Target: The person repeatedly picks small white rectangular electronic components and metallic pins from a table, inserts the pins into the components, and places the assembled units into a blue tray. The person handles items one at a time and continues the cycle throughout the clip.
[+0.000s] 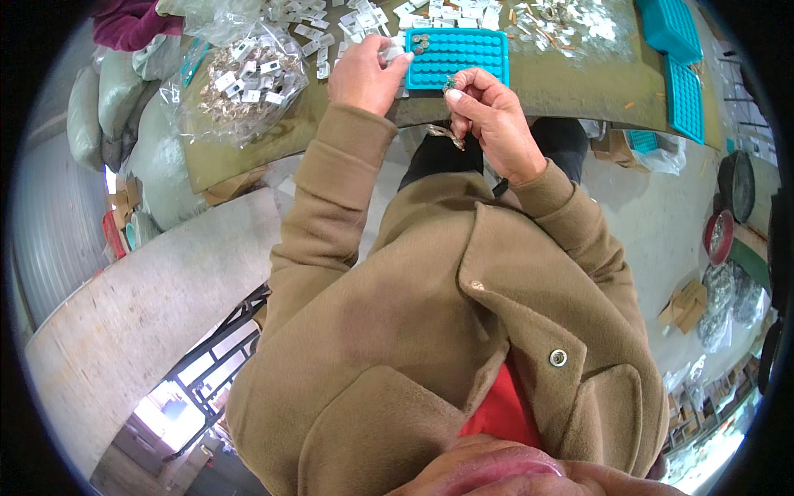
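Observation:
A turquoise tray [457,59] with rows of round hollows lies at the table's near edge. Several small grey round pieces [420,43] sit in its far left corner. My left hand [364,78] is at the tray's left side, thumb and fingers bent together around something pale that I cannot make out. In front of the tray's near right edge, my right hand [495,116] pinches a small dark greenish piece [450,84] between thumb and forefinger. A shiny metallic strand [445,132] hangs below that hand's curled fingers; its exact kind is unclear.
A clear plastic bag [248,78] of small metallic parts with white tags on top lies left. White rectangular pieces [455,14] and a glittery pile [579,25] spread along the far side. More turquoise trays [685,95] stand at the right edge. Stuffed sacks [99,107] stand beyond the left.

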The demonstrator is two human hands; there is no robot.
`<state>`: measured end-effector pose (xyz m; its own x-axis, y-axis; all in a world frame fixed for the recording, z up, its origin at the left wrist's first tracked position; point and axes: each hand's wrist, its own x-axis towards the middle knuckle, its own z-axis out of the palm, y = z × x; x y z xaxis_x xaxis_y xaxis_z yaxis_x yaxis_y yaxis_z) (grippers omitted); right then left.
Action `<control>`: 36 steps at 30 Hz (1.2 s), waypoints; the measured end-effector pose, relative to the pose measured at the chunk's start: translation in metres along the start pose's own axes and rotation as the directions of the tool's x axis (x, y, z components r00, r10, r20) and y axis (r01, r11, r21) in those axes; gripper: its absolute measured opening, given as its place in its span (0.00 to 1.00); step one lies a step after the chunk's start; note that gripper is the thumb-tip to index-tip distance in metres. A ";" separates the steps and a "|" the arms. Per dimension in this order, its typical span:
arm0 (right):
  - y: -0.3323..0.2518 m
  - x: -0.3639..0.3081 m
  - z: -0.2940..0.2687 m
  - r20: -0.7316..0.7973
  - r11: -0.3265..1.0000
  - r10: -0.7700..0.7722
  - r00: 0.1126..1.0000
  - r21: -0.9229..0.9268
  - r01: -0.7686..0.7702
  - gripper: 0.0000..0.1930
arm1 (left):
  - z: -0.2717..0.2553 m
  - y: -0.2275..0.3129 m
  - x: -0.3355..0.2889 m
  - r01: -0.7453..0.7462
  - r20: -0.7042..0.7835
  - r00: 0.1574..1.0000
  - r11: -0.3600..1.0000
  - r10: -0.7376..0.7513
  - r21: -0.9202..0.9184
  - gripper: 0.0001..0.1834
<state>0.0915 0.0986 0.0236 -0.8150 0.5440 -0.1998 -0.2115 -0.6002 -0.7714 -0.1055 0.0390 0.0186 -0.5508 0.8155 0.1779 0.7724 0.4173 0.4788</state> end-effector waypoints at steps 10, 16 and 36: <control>0.004 0.001 0.007 -0.018 0.998 0.025 1.000 -0.065 -0.027 0.03 | -0.012 -0.032 0.003 0.351 0.212 0.936 0.758 -0.280 -0.549 0.11; 0.009 0.017 0.032 -0.055 0.984 0.001 0.998 -0.177 -0.011 0.03 | -0.022 -0.028 -0.008 0.316 0.191 0.948 0.672 -0.255 -0.670 0.11; 0.008 0.010 0.052 0.069 0.952 -0.115 0.991 -0.276 0.130 0.02 | -0.045 -0.003 -0.082 0.556 0.613 0.789 -0.370 -0.047 -0.744 0.13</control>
<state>0.0537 0.0681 0.0468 -0.8207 0.5673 -0.0673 -0.1585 -0.3394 -0.9272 -0.0763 -0.0473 0.0411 -0.2771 0.8695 -0.4089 -0.8274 0.0004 0.5616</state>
